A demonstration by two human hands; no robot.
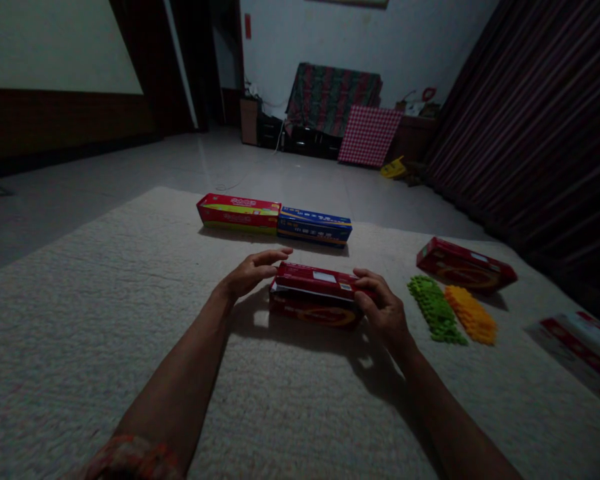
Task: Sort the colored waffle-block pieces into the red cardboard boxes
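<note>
a dark, folded curtain (pixel 525 127) hangs along the right side. by the pale far wall (pixel 273 47), a green-and-red patterned cloth (pixel 330 97) is draped above low dark furniture (pixel 307 144); a red-and-white checked panel (pixel 370 135) stands tilted just beside it. a yellow object (pixel 393 168) lies near the panel on the pale floor (pixel 180 160). a small red strip (pixel 248 26) marks the wall.

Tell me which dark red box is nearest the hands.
The dark red box between left hand and right hand; the other dark red box stands at right, beyond green pieces.
</note>
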